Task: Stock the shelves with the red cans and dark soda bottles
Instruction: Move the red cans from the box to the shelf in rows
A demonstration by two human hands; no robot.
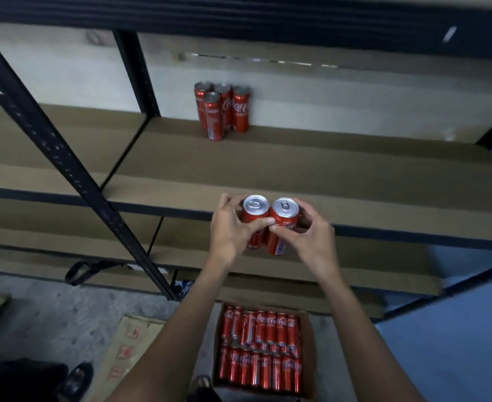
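My left hand [233, 227] grips a slim red can [255, 211] and my right hand [308, 232] grips a second red can [284, 214]. Both cans are upright, side by side and touching, held in the air just in front of the shelf's front edge. Several red cans [224, 111] stand in a tight cluster at the back of the brown shelf board [326, 169], against the wall. On the floor below, an open cardboard box [308, 358] holds several red cans [262, 349] lying in two rows. No dark soda bottles are in view.
A black slotted upright [64, 158] slants across the left of the shelf, and another black post [138, 74] stands behind it. A lower shelf board [355, 256] sits underneath. Flattened cardboard [128, 343] lies on the concrete floor at left, beside a dark shoe [76, 378].
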